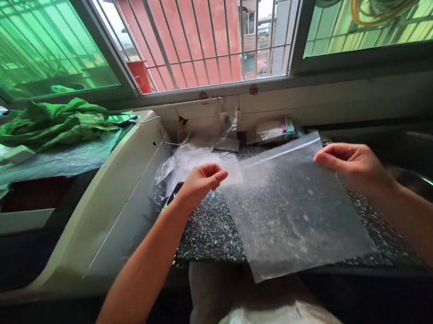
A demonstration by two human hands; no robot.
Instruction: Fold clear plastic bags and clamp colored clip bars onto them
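A large clear zip-lock bag (290, 216) hangs spread out above the speckled countertop (213, 231), its white zip strip along the top. My right hand (353, 163) is closed in a pinch on the bag's upper right edge. At the upper left corner, my left hand (206, 179) is also pinched, with thumb and fingertips together on the plastic. A small pale translucent patch shows beside the left fingertips; whether it is part of the bag or a separate piece I cannot tell. The bag looks flat, and the counter shows through it.
Crumpled clear plastic (177, 161) lies behind my left hand, near a dark phone-like object (175, 190). A stack of packets (275, 129) sits by the wall. A green cloth (57, 123) rests on the left. A metal basin (420, 181) is at right.
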